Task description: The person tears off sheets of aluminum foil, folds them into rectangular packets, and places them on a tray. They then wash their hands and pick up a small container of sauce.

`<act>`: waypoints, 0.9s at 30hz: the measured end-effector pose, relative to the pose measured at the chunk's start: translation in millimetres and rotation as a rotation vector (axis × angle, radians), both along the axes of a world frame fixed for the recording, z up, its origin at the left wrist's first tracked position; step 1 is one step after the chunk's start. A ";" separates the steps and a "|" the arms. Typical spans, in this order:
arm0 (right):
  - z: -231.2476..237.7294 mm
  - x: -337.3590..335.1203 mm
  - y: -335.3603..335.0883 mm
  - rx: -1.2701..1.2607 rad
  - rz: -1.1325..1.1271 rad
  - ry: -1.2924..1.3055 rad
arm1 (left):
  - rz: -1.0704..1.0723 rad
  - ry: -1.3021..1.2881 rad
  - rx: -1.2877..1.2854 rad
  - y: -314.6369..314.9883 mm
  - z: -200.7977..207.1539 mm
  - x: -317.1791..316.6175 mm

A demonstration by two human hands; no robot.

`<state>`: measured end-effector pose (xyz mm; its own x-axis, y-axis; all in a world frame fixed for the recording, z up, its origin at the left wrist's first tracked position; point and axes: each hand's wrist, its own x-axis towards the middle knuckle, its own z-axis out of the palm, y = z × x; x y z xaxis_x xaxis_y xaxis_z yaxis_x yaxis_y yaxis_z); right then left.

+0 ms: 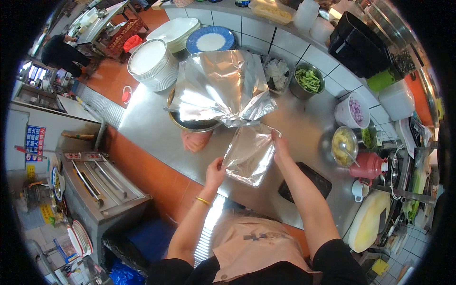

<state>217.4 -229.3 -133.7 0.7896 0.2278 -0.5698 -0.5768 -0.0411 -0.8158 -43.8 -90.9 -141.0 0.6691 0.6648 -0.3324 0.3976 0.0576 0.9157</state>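
Note:
A folded piece of aluminium foil (248,153), shaped like a shallow rectangular tray, is held over the steel counter. My left hand (216,173) pinches its near left edge, and my right hand (280,143) grips its far right corner. Just beyond it a large, crumpled foil sheet (218,83) spreads out, gathered tightly at its near end. Whether the two foil pieces are joined I cannot tell. Under the sheet's left side shows the rim of a metal bowl (197,127). A pinkish bag or cloth (195,141) lies in front of that bowl.
A stack of white plates (151,64) and a blue-rimmed plate (210,39) stand at the far left. Bowls of cut green vegetables (308,79) and chopped onion (352,110) line the right. A black tray (306,183) lies under my right forearm, a pink thermos (369,165) farther right.

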 end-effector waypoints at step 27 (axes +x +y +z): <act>48.0 26.4 -25.7 -0.634 0.635 -0.260 | -0.111 0.131 0.329 -1.3 28.6 9.6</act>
